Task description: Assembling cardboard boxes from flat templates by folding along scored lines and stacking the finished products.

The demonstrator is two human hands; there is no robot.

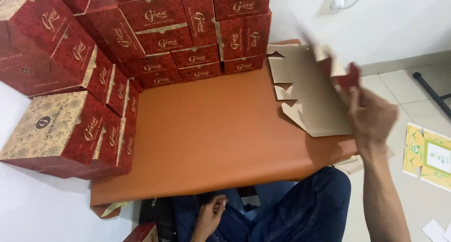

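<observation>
One flat cardboard box blank, one orange table, two yellow-green flat cartons, many stacked red boxes.

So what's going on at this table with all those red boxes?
A person sits at an orange table. Their right hand holds a flat, unfolded carton blank by its red-printed edge, lifting it off the table's far right corner. Their left hand rests low by their lap, holding nothing that shows. Finished red and beige boxes are stacked along the back and left. More flat printed sheets lie on the floor to the right.
</observation>
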